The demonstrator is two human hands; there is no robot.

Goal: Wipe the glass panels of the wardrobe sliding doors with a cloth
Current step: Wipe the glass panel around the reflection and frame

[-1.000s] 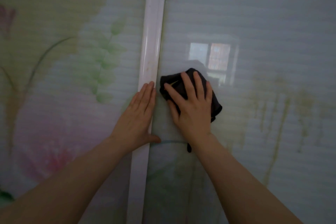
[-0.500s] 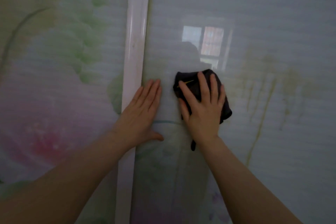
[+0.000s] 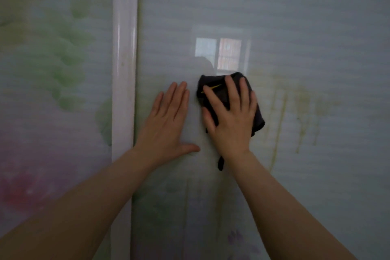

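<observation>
Cloth point(image 3: 256, 116) (dark, seemingly soft) under right hand point(image 3: 231, 121)

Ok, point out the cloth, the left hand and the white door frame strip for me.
dark cloth point(image 3: 256, 120), head view, exposed right edge beside the right hand.
left hand point(image 3: 166, 118), head view, back of the hand.
white door frame strip point(image 3: 124, 48), head view, upper middle of the strip.

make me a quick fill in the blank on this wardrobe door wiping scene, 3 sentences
1. The right hand presses a ____ cloth against the glass panel.
2. The left hand lies flat on the glass, just right of the ____ frame strip.
3. The glass reflects a ____ above the cloth.

Missing words: black; white; window
</observation>
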